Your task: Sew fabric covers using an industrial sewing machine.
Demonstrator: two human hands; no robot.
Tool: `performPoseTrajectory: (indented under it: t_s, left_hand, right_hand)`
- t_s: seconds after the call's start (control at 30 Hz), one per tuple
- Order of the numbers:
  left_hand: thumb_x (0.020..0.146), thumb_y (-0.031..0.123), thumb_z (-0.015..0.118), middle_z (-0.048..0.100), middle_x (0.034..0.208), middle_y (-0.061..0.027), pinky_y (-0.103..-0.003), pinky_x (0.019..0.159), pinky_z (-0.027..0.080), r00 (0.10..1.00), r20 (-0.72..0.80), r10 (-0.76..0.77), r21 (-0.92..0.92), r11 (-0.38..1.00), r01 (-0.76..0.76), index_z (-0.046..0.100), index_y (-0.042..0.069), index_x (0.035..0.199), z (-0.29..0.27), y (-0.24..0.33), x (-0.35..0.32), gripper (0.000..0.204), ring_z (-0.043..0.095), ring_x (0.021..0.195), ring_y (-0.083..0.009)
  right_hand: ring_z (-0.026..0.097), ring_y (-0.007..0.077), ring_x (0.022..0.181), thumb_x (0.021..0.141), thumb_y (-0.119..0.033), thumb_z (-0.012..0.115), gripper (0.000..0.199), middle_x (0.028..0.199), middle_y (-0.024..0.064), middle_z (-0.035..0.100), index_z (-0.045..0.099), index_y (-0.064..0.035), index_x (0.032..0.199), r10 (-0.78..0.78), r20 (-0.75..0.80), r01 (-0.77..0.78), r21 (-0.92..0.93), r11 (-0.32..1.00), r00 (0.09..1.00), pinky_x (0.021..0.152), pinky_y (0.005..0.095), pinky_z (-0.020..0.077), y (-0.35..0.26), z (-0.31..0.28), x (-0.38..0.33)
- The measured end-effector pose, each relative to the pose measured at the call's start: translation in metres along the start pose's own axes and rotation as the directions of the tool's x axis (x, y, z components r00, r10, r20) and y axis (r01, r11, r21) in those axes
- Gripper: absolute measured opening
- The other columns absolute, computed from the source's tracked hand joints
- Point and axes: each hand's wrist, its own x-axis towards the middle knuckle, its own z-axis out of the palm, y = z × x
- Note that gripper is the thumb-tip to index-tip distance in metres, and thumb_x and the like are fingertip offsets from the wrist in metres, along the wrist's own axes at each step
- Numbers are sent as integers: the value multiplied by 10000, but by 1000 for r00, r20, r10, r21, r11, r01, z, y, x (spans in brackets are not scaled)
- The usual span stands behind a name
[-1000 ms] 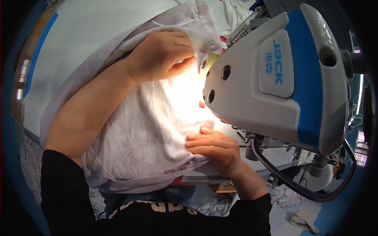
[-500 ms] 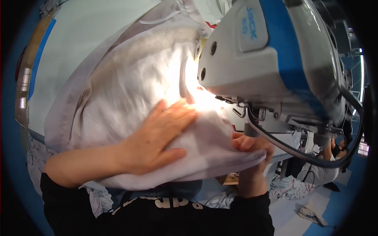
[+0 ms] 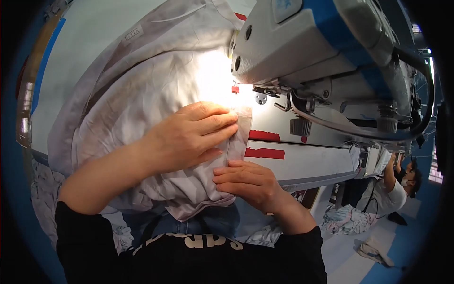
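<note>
A large piece of pale pinkish-white cloth (image 3: pixel 118 102) lies bunched over the table beside a white and blue sewing machine (image 3: pixel 302 61). My left hand (image 3: pixel 191 135) lies flat on it, fingers stretched toward the brightly lit needle area, where a small red part (image 3: pixel 235 89) shows. Closer to me, my right hand (image 3: pixel 250 183) rests on the same cloth with extended fingers, just beside a straight folded edge (image 3: pixel 241 135) that runs up toward the needle. Neither hand is closed round anything. Glare washes out the cloth beside the needle.
Red tape strips (image 3: pixel 265 153) mark the white machine bed to the right. A black cable (image 3: pixel 350 137) loops under the machine head. Beyond the table edge, a co-worker (image 3: pixel 385 189) sits near a heap of printed cloth (image 3: pixel 347 220) on the floor.
My right hand has let go of the cloth's raised edge and moved left to lie flat on it. The cloth's right edge has shifted left and straightened, uncovering the red tape.
</note>
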Motion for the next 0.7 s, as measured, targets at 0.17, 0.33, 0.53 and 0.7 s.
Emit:
performPoseTrajectory:
  t_s: [0.17, 0.33, 0.53, 0.7]
  left_hand:
    - [712, 141, 708, 585, 1191, -73, -365, 989, 434, 997, 29, 76, -3, 997, -76, 610, 21, 1125, -1, -6, -3, 441, 536, 1141, -219]
    - [723, 170, 691, 585, 1193, -53, -376, 1014, 410, 996, 6, 89, 54, 995, -90, 619, 45, 1120, -2, -10, -3, 423, 529, 1155, -204]
    - [728, 187, 693, 582, 1210, -38, -440, 1039, 379, 994, 39, 106, 59, 992, -109, 635, 75, 1102, -5, -16, 0, 395, 518, 1179, -204]
    - [740, 190, 685, 568, 1214, -23, -422, 1051, 368, 995, 26, 101, 70, 992, -103, 629, 87, 1085, -7, -23, 4, 364, 491, 1193, -190]
  right_hand:
    - [656, 228, 1028, 796, -78, 643, 186, 1098, 81, 669, 681, -59, 977, -137, -98, 65, -528, 846, 986, 1021, 453, 425, -4, -9, 11]
    - [662, 224, 999, 763, -71, 644, 196, 1105, 94, 665, 687, -35, 951, -206, 34, 202, -408, 891, 978, 972, 419, 486, 12, -18, 20]
    - [665, 239, 1004, 772, -79, 625, 181, 1045, 93, 690, 694, -42, 935, -134, 27, 135, -312, 940, 991, 926, 384, 519, 14, -22, 22]
    - [667, 245, 1016, 798, -128, 597, 170, 1027, 84, 698, 691, -60, 921, -160, 54, 169, -283, 944, 986, 899, 382, 530, 25, -29, 30]
